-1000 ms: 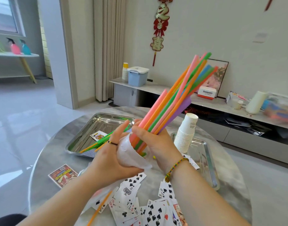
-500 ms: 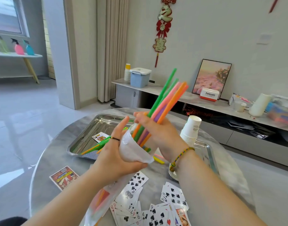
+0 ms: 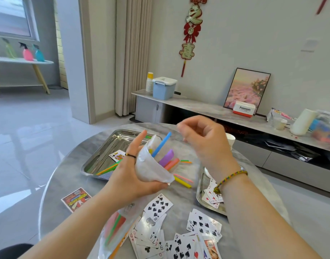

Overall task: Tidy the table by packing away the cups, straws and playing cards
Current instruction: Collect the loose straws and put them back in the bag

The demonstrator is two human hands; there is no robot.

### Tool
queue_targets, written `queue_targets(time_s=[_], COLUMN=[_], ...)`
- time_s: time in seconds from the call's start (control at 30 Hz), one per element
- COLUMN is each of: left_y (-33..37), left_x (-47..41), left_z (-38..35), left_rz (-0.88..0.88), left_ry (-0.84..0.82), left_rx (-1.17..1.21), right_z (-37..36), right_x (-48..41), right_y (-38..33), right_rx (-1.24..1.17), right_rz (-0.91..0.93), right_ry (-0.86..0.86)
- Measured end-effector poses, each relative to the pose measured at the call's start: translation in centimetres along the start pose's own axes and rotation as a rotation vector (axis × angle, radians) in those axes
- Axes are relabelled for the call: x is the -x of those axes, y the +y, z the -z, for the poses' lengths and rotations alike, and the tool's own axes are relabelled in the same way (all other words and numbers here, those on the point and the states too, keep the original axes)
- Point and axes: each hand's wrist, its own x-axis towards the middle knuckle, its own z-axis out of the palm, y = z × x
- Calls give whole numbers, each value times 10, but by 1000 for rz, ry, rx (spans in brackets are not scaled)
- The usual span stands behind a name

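**A:** Where are the straws?

**B:** Most stand in the plastic bag [image 3: 153, 171] at the centre of the frame. A blue straw [image 3: 161, 144] and a purple straw [image 3: 167, 158] stick out of its mouth, tilted up and to the right, with orange and pink ends beside the purple one. The bag's lower part hangs toward the bottom of the frame, and more straw lengths show through it there.

**A:** Which hand has the bag?

**B:** The left hand [image 3: 130, 181] grips it just below the mouth, wrapped round the gathered plastic, with one finger stretched upward.

**A:** And the other?

**B:** The right hand [image 3: 203, 141] is raised above and to the right of the bag, apart from it. Its fingers are loosely curled and I see nothing in them, though the fingertips are blurred.

**A:** Any straws outside the bag?

**B:** Yes. Some loose straws [image 3: 182, 181] lie on the surface [image 3: 67, 184] just right of the bag. The green and orange straws [image 3: 109, 167] lie in the left tray [image 3: 113, 143], near a single card [image 3: 117, 156].

**A:** The cards?

**B:** The playing cards [image 3: 179, 238] are spread face up across the bottom centre, with a ten of spades [image 3: 158, 202] near the left wrist. A heap of cards [image 3: 212, 197] sits in the right tray [image 3: 198, 195], partly hidden by the right forearm.

**A:** Cups?

**B:** A white paper cup [image 3: 230, 140] peeks out behind the right hand, and the rest of it is hidden.
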Motion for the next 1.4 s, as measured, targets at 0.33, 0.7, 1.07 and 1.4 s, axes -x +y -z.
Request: queue_targets(time_s=[0.33, 0.7, 1.07, 1.4], left_y=[10, 12, -3, 0], left_x=[9, 16, 9, -10], left_z=[3, -1, 5, 40], left_rz=[-54, -103, -138, -124], left_ry=[-1, 8, 3, -24], left_rx=[42, 16, -90, -314], right_z=[-13, -3, -5, -45], right_x=[33, 60, 75, 111], right_y=[-10, -5, 9, 85], right_rx=[284, 582, 428, 640], right_rz=[244, 351, 329, -293], right_ry=[-99, -230, -39, -646])
